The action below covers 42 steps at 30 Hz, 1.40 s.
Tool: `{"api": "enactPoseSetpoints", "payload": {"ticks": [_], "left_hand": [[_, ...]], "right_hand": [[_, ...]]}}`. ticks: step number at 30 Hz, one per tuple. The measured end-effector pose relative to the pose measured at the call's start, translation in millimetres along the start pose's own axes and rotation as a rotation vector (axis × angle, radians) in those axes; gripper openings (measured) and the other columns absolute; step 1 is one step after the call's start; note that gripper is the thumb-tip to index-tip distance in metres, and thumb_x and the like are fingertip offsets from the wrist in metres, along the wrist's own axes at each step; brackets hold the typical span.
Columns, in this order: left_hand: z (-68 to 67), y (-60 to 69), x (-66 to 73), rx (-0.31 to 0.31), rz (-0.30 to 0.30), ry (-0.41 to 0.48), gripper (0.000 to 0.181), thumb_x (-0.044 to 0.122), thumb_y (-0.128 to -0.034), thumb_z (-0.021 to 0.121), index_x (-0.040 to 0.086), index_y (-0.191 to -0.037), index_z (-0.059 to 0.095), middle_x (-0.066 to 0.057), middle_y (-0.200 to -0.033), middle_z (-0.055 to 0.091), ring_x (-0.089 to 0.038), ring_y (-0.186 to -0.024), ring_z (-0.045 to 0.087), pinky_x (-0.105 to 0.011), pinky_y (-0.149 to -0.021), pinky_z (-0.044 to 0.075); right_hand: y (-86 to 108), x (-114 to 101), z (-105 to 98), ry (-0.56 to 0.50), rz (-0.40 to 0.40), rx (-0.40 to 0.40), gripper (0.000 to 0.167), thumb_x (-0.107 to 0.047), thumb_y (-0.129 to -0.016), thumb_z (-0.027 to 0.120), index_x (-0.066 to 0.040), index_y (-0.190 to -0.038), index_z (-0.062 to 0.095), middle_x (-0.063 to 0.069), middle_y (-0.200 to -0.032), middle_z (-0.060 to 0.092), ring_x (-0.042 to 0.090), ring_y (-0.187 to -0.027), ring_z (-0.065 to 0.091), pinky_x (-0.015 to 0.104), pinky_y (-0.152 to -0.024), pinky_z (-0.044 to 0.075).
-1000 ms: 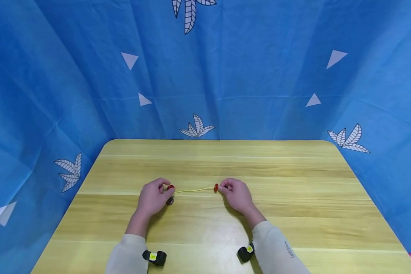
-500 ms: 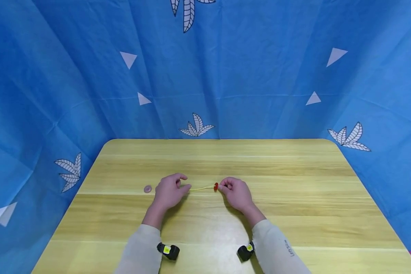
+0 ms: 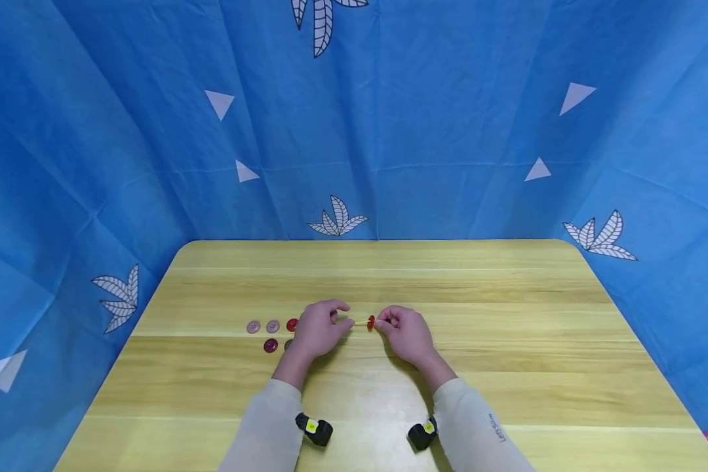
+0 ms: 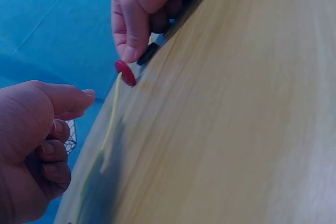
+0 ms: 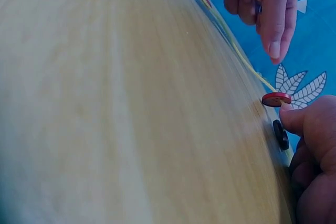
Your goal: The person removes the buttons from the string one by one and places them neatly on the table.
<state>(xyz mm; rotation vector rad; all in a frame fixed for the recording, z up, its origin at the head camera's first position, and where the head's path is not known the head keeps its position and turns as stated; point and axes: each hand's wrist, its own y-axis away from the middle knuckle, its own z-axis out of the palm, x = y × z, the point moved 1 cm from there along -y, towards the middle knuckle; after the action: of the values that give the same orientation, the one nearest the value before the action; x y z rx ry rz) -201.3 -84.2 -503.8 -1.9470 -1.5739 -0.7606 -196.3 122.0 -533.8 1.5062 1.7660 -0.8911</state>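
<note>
My right hand (image 3: 408,335) pinches a thin yellow cord (image 4: 112,116) right beside a red button (image 3: 371,322). The cord runs through that button, which stands on edge near the thumb tip. A black button (image 4: 148,54) is close under the right fingers, also visible in the right wrist view. My left hand (image 3: 320,329) hovers to the left, over the cord. Its thumb and index finger are apart with nothing seen between them, while the other fingers bend loosely. In the left wrist view, the cord passes beside this hand without visible contact.
Left of the left hand lie two pale pink buttons (image 3: 253,326), another red button (image 3: 292,324), a maroon button (image 3: 271,345) and a dark button (image 3: 288,343) partly hidden by the hand. A blue patterned curtain (image 3: 448,131) surrounds the wooden table (image 3: 484,275).
My left hand has moved right along the cord toward the threaded red button, uncovering the buttons at the left. The right hand has stayed in place.
</note>
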Motion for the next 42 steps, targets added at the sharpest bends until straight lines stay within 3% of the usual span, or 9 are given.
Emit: {"api": "enactPoseSetpoints", "payload": {"ticks": [6, 17, 24, 33, 42], "left_hand": [[6.9, -2.1, -1.4, -0.007, 0.001, -0.009, 0.022, 0.021, -0.0898, 0.076, 0.011, -0.110, 0.075, 0.003, -0.063, 0.047, -0.012, -0.052, 0.039, -0.031, -0.053, 0.037], [23.8, -6.2, 0.2, -0.020, 0.091, -0.154, 0.015, 0.023, -0.0884, 0.078, 0.016, -0.102, 0.077, 0.007, -0.066, 0.050, -0.009, -0.058, 0.045, -0.029, -0.054, 0.040], [31.9, -8.4, 3.9, -0.035, 0.130, -0.195, 0.007, 0.021, -0.0912, 0.075, 0.018, -0.096, 0.078, 0.009, -0.074, 0.055, -0.009, -0.065, 0.049, -0.029, -0.058, 0.042], [33.1, -6.6, 5.6, 0.056, 0.186, -0.032, 0.004, 0.005, -0.0900, 0.073, 0.007, -0.088, 0.073, -0.001, -0.089, 0.061, -0.017, -0.082, 0.059, -0.034, -0.075, 0.050], [34.1, -9.0, 6.6, 0.045, 0.199, 0.037, 0.008, 0.001, -0.0940, 0.067, 0.007, -0.088, 0.068, 0.003, -0.077, 0.062, -0.012, -0.068, 0.055, -0.028, -0.063, 0.049]], "right_hand": [[0.3, -1.5, 0.3, -0.010, 0.004, -0.005, 0.013, -0.018, -0.093, 0.073, -0.019, -0.081, 0.068, -0.007, -0.057, 0.040, 0.010, -0.052, 0.037, 0.031, -0.057, 0.034], [0.7, 0.9, -0.2, 0.003, -0.007, -0.004, 0.015, -0.018, -0.094, 0.072, -0.020, -0.080, 0.067, -0.008, -0.056, 0.040, 0.010, -0.050, 0.037, 0.031, -0.055, 0.033], [0.1, 1.0, -0.2, 0.018, -0.020, 0.003, 0.015, -0.018, -0.093, 0.073, -0.020, -0.080, 0.067, -0.008, -0.057, 0.040, 0.010, -0.051, 0.037, 0.030, -0.056, 0.033], [0.4, -0.7, -1.1, 0.005, -0.031, 0.006, 0.014, -0.015, -0.092, 0.073, -0.017, -0.080, 0.068, -0.007, -0.058, 0.042, 0.010, -0.052, 0.038, 0.031, -0.056, 0.034], [0.5, -0.5, -1.0, -0.007, -0.046, 0.006, 0.015, -0.014, -0.093, 0.073, -0.018, -0.079, 0.068, -0.008, -0.056, 0.042, 0.008, -0.051, 0.037, 0.030, -0.055, 0.033]]}}
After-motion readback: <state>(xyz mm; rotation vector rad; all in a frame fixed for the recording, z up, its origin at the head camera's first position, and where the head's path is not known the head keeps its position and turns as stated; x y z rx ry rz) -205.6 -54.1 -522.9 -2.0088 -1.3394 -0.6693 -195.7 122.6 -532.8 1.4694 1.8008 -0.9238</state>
